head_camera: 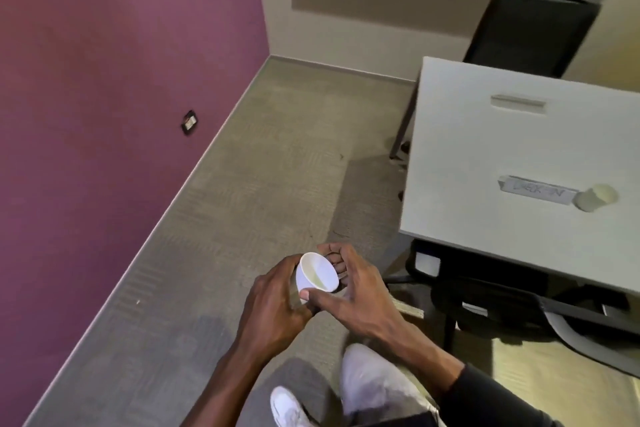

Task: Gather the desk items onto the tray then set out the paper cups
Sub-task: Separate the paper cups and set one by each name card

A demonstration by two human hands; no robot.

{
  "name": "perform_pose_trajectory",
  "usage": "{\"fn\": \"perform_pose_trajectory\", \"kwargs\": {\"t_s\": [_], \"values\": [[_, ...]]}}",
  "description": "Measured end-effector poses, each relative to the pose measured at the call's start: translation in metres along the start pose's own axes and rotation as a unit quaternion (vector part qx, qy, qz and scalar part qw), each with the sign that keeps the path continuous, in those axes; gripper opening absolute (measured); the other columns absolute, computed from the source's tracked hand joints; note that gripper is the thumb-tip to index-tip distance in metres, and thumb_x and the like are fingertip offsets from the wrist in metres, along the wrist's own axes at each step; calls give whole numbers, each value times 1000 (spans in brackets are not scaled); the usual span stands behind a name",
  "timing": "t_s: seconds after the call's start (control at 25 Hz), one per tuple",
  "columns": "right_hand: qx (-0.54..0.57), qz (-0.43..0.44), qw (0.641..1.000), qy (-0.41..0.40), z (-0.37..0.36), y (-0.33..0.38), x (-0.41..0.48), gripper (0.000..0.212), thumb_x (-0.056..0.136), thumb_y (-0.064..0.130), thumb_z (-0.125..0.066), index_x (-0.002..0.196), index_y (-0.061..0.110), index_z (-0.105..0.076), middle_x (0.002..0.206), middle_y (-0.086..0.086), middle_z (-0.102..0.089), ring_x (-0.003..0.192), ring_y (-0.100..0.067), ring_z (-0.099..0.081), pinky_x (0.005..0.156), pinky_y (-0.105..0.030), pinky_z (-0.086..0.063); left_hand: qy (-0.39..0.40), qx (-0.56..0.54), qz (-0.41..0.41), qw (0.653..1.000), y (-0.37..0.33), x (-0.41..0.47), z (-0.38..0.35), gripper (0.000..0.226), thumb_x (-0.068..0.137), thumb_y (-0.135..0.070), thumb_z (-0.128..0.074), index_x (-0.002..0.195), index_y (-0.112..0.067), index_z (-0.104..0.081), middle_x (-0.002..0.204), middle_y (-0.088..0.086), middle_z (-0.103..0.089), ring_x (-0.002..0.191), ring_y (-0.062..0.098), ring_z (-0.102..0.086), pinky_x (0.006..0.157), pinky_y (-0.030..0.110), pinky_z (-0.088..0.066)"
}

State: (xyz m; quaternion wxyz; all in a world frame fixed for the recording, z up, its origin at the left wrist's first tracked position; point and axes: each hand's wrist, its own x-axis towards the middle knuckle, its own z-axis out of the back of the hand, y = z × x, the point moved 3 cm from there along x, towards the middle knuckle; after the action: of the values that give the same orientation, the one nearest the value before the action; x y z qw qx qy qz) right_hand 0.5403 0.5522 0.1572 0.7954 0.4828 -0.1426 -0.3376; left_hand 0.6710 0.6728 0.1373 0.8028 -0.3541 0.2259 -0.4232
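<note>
A white paper cup (317,272) is tilted with its mouth facing me, held low over the carpet in front of my knees. My left hand (273,302) wraps its side and base. My right hand (353,284) grips it too, thumb against the lower rim and fingers curled behind. A second paper cup (596,197) stands on the white desk (485,156) at the right, beside a taped label (538,190). No tray is in view.
A purple wall (121,62) with a socket (189,122) runs along the left. Black chairs sit behind the desk (530,31) and under its near edge (485,295). My white shoe (287,406) and knee (374,381) are at the bottom.
</note>
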Motion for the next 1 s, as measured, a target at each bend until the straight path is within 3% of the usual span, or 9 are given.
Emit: {"fn": "perform_pose_trajectory", "kwargs": {"t_s": [0.12,0.24,0.36,0.52,0.64,0.8,0.88,1.0], "values": [[2,-22,997,-69,9,-3,31,66,68,54,-86,123,44,-50,109,24,-65,101,-1,-64,83,-30,-58,41,-14,-29,999,-2,52,2,64,70,-49,-81,128,-51,-54,112,-39,-69,101,-14,-65,76,6,-47],[0,-41,992,-122,27,-15,63,64,69,55,-86,120,43,-50,110,23,-64,102,-1,-64,84,-30,-57,81,-13,-62,995,-8,106,-11,62,71,-46,-81,125,-58,-53,114,-40,-68,101,-13,-66,73,7,-48],[19,-59,983,-172,52,-40,111,63,68,56,-87,118,40,-53,110,20,-65,102,-4,-65,84,-31,-57,112,-5,-93,989,-15,177,-33,63,72,-38,-83,127,-53,-56,115,-35,-70,103,-11,-67,78,6,-48],[41,-72,974,-213,99,-65,184,63,68,58,-87,118,38,-55,112,22,-65,105,-1,-65,85,-28,-57,140,-6,-116,983,-41,275,-57,59,74,-29,-83,127,-42,-60,112,-28,-73,101,-3,-70,80,22,-58],[44,-72,968,-234,142,-81,233,63,69,60,-86,118,38,-54,112,22,-65,104,-1,-65,84,-27,-58,160,-8,-142,977,-70,344,-75,51,76,-34,-82,122,-41,-61,110,-24,-73,99,0,-70,78,29,-59],[50,-75,960,-267,198,-97,287,65,72,55,-87,124,34,-54,117,18,-66,107,-5,-65,86,-31,-59,194,-3,-158,968,-107,425,-106,47,76,-38,-83,116,-24,-62,105,-9,-73,95,11,-70,78,46,-61],[53,-73,955,-284,217,-104,306,65,74,50,-87,126,33,-53,119,17,-66,108,-6,-66,85,-31,-59,210,-7,-174,962,-120,455,-119,50,75,-38,-85,117,-23,-61,105,-9,-72,96,11,-71,77,44,-61],[66,-82,940,-323,243,-122,335,66,74,48,-88,128,33,-52,119,19,-65,108,-6,-66,80,-25,-59,240,-29,-200,950,-138,505,-143,54,74,-36,-88,121,-32,-61,108,-17,-72,101,4,-71,77,28,-62]]}}
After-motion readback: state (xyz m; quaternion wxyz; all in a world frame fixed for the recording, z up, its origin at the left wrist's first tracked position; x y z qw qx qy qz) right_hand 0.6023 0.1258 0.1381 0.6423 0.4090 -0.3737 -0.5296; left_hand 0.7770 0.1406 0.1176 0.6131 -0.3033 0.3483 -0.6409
